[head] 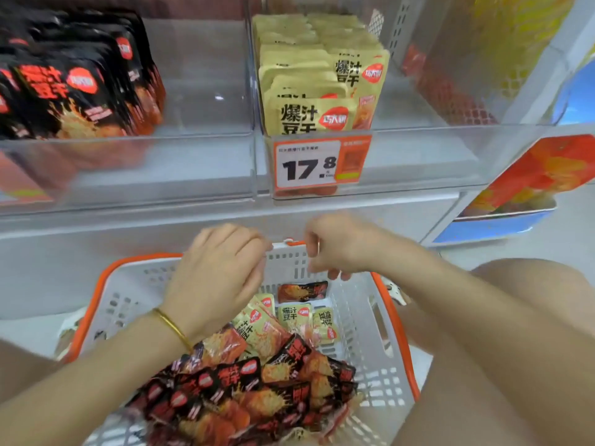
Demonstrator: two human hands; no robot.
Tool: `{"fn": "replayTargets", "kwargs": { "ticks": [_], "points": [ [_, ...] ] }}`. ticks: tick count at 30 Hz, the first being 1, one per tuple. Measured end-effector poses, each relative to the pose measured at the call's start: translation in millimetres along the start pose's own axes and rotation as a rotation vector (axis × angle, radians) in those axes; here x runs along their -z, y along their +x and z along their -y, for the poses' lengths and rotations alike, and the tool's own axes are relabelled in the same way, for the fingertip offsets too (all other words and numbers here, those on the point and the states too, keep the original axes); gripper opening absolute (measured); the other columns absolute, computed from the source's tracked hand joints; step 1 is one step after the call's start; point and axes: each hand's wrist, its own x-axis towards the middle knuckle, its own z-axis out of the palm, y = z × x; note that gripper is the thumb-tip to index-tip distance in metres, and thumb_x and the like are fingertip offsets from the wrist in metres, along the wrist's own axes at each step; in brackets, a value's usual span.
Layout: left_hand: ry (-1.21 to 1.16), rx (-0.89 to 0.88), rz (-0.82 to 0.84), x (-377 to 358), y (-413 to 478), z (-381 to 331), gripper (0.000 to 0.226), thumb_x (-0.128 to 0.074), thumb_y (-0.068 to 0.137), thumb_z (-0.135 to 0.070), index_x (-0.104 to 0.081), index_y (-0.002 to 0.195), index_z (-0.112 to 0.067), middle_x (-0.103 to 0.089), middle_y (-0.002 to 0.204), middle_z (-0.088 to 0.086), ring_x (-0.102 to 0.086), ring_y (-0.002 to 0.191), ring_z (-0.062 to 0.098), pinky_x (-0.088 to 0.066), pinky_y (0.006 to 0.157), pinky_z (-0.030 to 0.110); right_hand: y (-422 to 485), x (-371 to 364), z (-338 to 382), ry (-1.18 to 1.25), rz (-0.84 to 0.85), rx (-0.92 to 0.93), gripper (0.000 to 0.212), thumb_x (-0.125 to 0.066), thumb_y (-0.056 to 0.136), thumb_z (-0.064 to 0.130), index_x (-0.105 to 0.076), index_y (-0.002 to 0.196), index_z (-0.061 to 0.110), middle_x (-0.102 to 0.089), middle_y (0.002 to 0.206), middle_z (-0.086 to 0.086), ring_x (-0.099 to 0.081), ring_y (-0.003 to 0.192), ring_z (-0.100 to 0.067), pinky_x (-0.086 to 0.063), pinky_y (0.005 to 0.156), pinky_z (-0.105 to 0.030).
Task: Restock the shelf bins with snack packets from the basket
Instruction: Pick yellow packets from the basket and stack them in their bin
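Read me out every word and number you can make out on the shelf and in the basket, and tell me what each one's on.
"17.8": price tag on the middle bin.
"爆汁豆干": yellow packets in that bin.
"爆汁豆干": black packets in the left bin.
"爆汁豆干": loose yellow packets and loose black packets in the basket.
Too blurred: the tag's small print, the round red logos.

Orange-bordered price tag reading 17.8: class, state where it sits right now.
In the head view, the orange-bordered price tag sits right of centre on the front of the clear plastic bin, just below the beige snack packets and above the right hand.
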Motion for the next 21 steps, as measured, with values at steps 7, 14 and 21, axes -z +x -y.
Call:
{"fn": "replayTargets", "kwargs": {
  "ticks": [7, 14, 21],
  "points": [
    [-0.001, 0.152, 0.299, -40.9, -12.8, 16.7, 0.041, -0.031, 0.082, -0.030, -0.069, 0.088, -0.015, -0.068, 0.088, 0.000, -0.063, 0.083, 0.026, -0.049, 0.071, 0.038, 109.9, -182.1, -76.5, -0.139, 0.132, -0.273, 0.040, -0.062, 0.089, 0.015, -0.047, 0.125, 0.008, -0.057, 0.121, -0.010, -0.059, 0.105, -0.026, -0.047, 0.075, -0.034],
    [0.020, 0.223, 0.416, -52.3, -9.4, 23.9, 0.039, -0.032, 0.077, -0.026, -0.068, 0.080, -0.012, -0.066, 0.080, 0.004, -0.061, 0.080, 0.029, -0.051, 0.073, 0.041, 134.9, -243.2, -40.4, 0.200, 0.025, -0.236, 0.049, -0.072, 0.078, 0.041, -0.048, 0.109, 0.011, -0.056, 0.112, -0.008, -0.057, 0.105, -0.027, -0.046, 0.078, -0.035],
    [-0.003, 0.304, 0.483, -55.3, -19.6, 32.3, 0.032, -0.037, 0.092, -0.026, -0.060, 0.111, -0.015, -0.061, 0.114, 0.002, -0.050, 0.111, 0.024, -0.039, 0.096, 0.037, 142.4, -239.1, -43.3, 0.221, -0.051, -0.258, 0.037, -0.075, 0.079, 0.029, -0.041, 0.074, 0.017, -0.051, 0.081, 0.000, -0.051, 0.080, -0.021, -0.036, 0.058, -0.027]
  ]
}}
